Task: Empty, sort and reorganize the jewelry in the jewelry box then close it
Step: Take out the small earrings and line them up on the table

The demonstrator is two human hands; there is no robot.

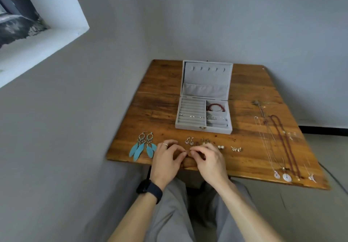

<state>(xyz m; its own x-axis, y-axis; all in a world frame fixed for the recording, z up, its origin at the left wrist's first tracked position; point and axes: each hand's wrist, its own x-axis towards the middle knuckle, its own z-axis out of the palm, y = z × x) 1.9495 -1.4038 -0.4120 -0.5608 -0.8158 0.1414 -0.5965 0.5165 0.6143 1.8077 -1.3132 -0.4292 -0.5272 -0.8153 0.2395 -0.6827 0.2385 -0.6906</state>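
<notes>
jewelry box (204,98) sits open toward the far side of the table (160,94), lid standing up. we see a red bracelet (215,107) in its top right compartment, a silver bracelet (216,118) in the one below, and tiny bits on the ring rolls (192,109) at left. in front of the box, left hand (165,157) and right hand (209,158) meet at the near edge, both grips narrow, fingertips pinching a small piece (188,152) between them, too small to tell what. feather earrings (143,146) lie just left of the left hand. small earring pairs (189,141) sit in a row behind and right of the hands. necklaces (278,143) lie stretched along the table's right side. black watch (148,188) on the left wrist.
</notes>
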